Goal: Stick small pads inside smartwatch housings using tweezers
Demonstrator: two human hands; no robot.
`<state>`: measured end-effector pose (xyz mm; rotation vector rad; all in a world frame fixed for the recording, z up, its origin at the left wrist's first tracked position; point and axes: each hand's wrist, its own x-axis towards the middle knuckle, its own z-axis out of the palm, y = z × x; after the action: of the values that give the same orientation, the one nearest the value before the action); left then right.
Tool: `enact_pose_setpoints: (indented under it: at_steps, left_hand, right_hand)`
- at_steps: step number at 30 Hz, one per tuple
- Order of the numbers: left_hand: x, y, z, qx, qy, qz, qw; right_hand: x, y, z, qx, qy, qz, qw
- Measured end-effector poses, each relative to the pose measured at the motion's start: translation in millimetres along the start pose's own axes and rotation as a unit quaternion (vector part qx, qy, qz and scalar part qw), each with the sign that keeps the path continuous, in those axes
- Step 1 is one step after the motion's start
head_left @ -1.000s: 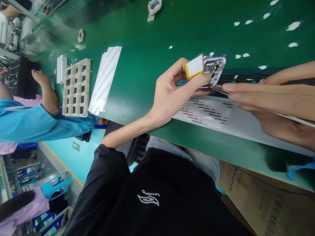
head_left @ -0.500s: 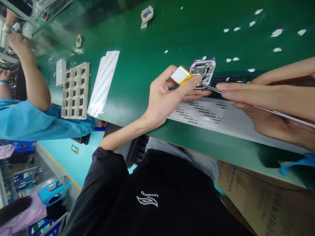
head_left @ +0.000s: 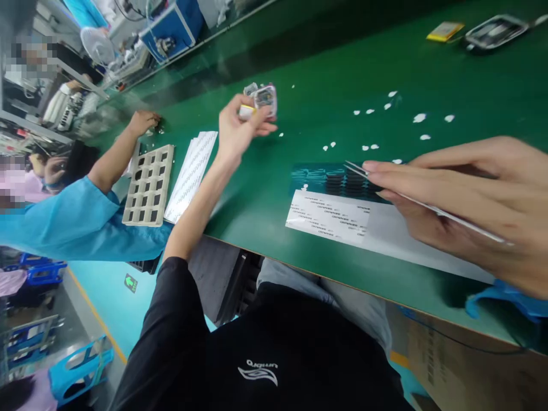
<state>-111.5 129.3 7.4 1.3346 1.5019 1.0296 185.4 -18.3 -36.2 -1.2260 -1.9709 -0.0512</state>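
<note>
My left hand [head_left: 240, 128] is closed around a small device with a pinkish-white frame [head_left: 269, 98] and a bare circuit board. Its silver battery with a yellow edge [head_left: 246, 112] sticks out by the fingers. Just behind it on the table lies another small unit [head_left: 250, 89], partly hidden. At the right, my right hand [head_left: 462, 194] grips metal tweezers [head_left: 445, 213], their tips slightly apart above a strip with black pieces [head_left: 334, 181]. A white printed sheet [head_left: 329, 217] lies below that strip.
Scattered white bits [head_left: 419, 118] dot the green table [head_left: 325, 57]. An open device [head_left: 496, 33] with a battery lies at the far right. To the left are printed sheets [head_left: 194, 171], a compartment tray [head_left: 149, 185] and another person's blue-sleeved arm [head_left: 111, 154].
My left hand has moved left and away from my body with the device, apart from the tweezers. The view has shifted, showing the open device at the far right and more of the printed strip.
</note>
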Motion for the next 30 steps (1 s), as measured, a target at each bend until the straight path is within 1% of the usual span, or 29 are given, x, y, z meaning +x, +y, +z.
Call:
enact_pose_setpoints:
  at_steps: [1,2,3,4,5,6,7,8,12,15,17,19,21,23,25,27,28,30]
  left_hand:
    - [26,-2,-11.8,0.08,0.029,0.013,0.996]
    - [50,-3,-23.6,0.172,0.05,0.012,0.984]
    - [71,-4,-34.4,0.267,0.059,0.024,0.962]
    - [86,-5,-43.6,0.355,0.072,0.021,0.932]
    - [98,-6,-50.7,0.425,0.081,0.02,0.901]
    - [106,-7,-55.2,0.467,0.082,0.016,0.881]
    - [112,-7,-57.4,0.487,0.08,0.02,0.87]
    - [116,-8,-57.5,0.492,0.07,0.029,0.867]
    - [128,-10,-47.6,0.463,-0.003,0.088,0.882]
    - [132,-9,-41.2,0.435,-0.032,0.119,0.892]
    - [129,-8,-37.9,0.411,-0.044,0.145,0.899]
    - [120,-8,-32.6,0.385,-0.059,0.17,0.905]
    - [111,-10,-23.8,0.364,-0.069,0.193,0.909]
    - [103,-11,-12.5,0.328,-0.058,0.203,0.921]
    - [95,-11,-1.0,0.233,-0.02,0.175,0.956]
    - [85,-9,8.0,0.085,0.002,0.107,0.991]
    - [78,-8,11.1,0.015,-0.002,0.067,0.998]
    - [58,-5,15.0,-0.084,-0.033,0.015,0.996]
  right_hand:
    - [2,-2,-1,-0.003,0.013,-0.051,0.999]
    - [4,-4,-2,-0.011,0.033,-0.103,0.994]
    - [5,-6,-3,-0.021,0.055,-0.148,0.987]
    - [7,-8,-3,-0.032,0.076,-0.182,0.98]
    - [8,-10,-3,-0.039,0.089,-0.205,0.974]
    - [10,-12,-3,-0.041,0.095,-0.217,0.971]
    - [12,-14,-3,-0.043,0.101,-0.222,0.969]
    - [14,-16,-3,-0.044,0.105,-0.224,0.968]
    - [21,-21,-6,-0.051,0.113,-0.244,0.962]
    - [23,-24,-9,-0.062,0.114,-0.245,0.961]
    - [23,-24,-9,-0.07,0.138,-0.218,0.964]
    - [22,-22,-5,-0.08,0.171,-0.177,0.966]
    - [20,-19,0,-0.089,0.189,-0.135,0.969]
    - [19,-17,4,-0.094,0.195,-0.112,0.97]
    - [19,-16,5,-0.098,0.189,-0.112,0.971]
    - [20,-16,4,-0.096,0.173,-0.126,0.972]
    - [21,-16,3,-0.092,0.164,-0.133,0.973]
    - [22,-16,1,-0.086,0.146,-0.143,0.975]
